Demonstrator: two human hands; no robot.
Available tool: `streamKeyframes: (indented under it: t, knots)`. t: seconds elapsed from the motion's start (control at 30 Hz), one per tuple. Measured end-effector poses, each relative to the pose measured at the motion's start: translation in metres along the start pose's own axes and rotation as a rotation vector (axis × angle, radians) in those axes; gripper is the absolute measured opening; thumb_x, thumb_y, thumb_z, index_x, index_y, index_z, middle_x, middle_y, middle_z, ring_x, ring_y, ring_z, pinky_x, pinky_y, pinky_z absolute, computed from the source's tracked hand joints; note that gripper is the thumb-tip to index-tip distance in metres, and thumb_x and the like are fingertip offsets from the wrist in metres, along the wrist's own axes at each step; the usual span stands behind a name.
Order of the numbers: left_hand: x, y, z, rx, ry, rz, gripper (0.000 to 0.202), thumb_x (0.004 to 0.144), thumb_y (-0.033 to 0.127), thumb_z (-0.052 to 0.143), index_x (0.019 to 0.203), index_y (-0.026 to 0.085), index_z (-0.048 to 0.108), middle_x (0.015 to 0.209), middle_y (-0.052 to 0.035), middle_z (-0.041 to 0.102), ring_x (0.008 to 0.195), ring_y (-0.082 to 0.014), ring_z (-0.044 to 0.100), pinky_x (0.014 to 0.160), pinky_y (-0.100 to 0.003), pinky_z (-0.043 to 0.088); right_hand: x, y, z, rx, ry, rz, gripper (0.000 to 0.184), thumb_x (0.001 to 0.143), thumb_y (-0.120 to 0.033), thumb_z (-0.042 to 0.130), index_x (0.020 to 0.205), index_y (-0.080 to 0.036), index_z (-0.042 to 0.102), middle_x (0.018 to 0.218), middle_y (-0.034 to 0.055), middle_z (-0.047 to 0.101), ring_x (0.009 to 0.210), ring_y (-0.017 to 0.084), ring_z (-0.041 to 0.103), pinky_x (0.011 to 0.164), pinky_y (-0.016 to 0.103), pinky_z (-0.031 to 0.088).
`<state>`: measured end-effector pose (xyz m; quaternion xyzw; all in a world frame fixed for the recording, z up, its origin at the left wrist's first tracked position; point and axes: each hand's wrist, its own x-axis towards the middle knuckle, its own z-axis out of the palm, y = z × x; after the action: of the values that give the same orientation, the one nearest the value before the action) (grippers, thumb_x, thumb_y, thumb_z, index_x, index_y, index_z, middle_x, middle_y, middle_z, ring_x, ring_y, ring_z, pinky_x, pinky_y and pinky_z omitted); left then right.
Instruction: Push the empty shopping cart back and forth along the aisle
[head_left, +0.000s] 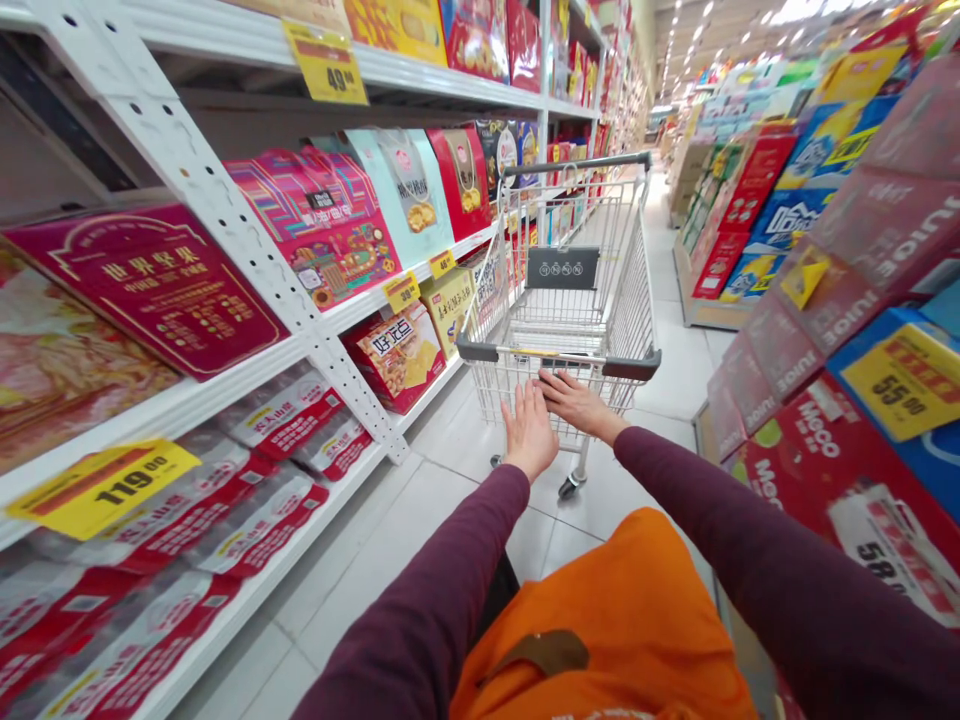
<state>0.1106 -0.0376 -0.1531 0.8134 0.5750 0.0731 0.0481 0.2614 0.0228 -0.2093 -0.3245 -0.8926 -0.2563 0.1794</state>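
A wire shopping cart (562,268) stands in the aisle in front of me, with dark grey grips at both ends of its handle (628,368). I see no goods in its basket. My left hand (531,432) reaches forward, fingers stretched out, just below the handle in the view. Beside it, my right hand (579,403) is stretched flat with its fingertips close to those of the left hand. Neither hand wraps round the handle, and whether they touch the cart I cannot tell. Purple sleeves cover both arms, above an orange apron (615,620).
White shelves (315,345) with boxed snacks and yellow price tags (124,485) run along the left. Shrink-wrapped bottle packs (255,520) lie on the bottom shelf. Stacked juice boxes (817,440) edge the right side close by, with more cartons (750,210) further ahead.
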Motion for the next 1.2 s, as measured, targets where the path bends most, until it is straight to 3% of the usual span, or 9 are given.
streamKeyframes:
  t: [0.13, 0.23, 0.47, 0.73, 1.0, 1.2]
  knots:
    - [-0.003, 0.004, -0.002, 0.007, -0.005, 0.021, 0.074, 0.074, 0.020, 0.048, 0.142, 0.005, 0.023, 0.152, -0.0177, 0.016, 0.142, -0.0286, 0.010, 0.112, -0.055, 0.013, -0.037, 0.000, 0.005, 0.052, -0.079, -0.045, 0.023, 0.084, -0.008, 0.051, 0.100, -0.015, 0.066, 0.126, 0.0084, 0.058, 0.125, 0.025, 0.045, 0.102, 0.044, 0.042]
    - [-0.004, 0.009, 0.001, 0.014, -0.008, 0.044, 0.072, 0.075, 0.019, 0.046, 0.141, 0.005, 0.023, 0.152, -0.0175, 0.016, 0.141, -0.0283, 0.011, 0.112, -0.054, 0.013, -0.066, 0.000, -0.004, 0.088, -0.083, 0.003, 0.024, 0.086, -0.008, 0.048, 0.096, -0.017, 0.067, 0.123, 0.0074, 0.060, 0.124, 0.024, 0.047, 0.098, 0.042, 0.046]
    - [0.003, 0.026, 0.004, -0.004, -0.024, 0.077, 0.075, 0.074, 0.018, 0.049, 0.141, 0.004, 0.021, 0.152, -0.0182, 0.016, 0.142, -0.0283, 0.009, 0.112, -0.055, 0.012, -0.067, 0.027, -0.051, 0.084, 0.177, 0.225, 0.031, 0.090, -0.009, 0.043, 0.110, -0.019, 0.064, 0.132, 0.0083, 0.054, 0.134, 0.023, 0.031, 0.106, 0.047, 0.037]
    - [0.000, 0.032, 0.011, 0.022, -0.020, 0.119, 0.073, 0.074, 0.020, 0.048, 0.141, 0.006, 0.023, 0.152, -0.0183, 0.018, 0.141, -0.0284, 0.010, 0.112, -0.056, 0.014, -0.111, 0.000, -0.013, -0.012, -0.034, 0.110, 0.028, 0.087, -0.006, 0.044, 0.102, -0.015, 0.067, 0.123, 0.0100, 0.061, 0.118, 0.027, 0.052, 0.093, 0.047, 0.048]
    - [0.008, 0.033, 0.001, 0.023, -0.035, 0.096, 0.075, 0.073, 0.019, 0.048, 0.141, 0.003, 0.022, 0.152, -0.0181, 0.017, 0.141, -0.0285, 0.011, 0.112, -0.055, 0.013, -0.105, 0.026, -0.047, 0.034, 0.113, 0.270, 0.036, 0.089, -0.005, 0.040, 0.112, -0.020, 0.063, 0.131, 0.0081, 0.055, 0.133, 0.023, 0.034, 0.105, 0.048, 0.036]
    - [0.004, 0.036, 0.006, 0.021, -0.031, 0.116, 0.073, 0.073, 0.018, 0.047, 0.142, 0.007, 0.023, 0.152, -0.0176, 0.018, 0.141, -0.0291, 0.010, 0.111, -0.056, 0.014, -0.131, 0.008, -0.018, 0.072, 0.003, 0.275, 0.039, 0.086, -0.001, 0.038, 0.108, -0.019, 0.064, 0.126, 0.0090, 0.059, 0.129, 0.022, 0.041, 0.099, 0.046, 0.043]
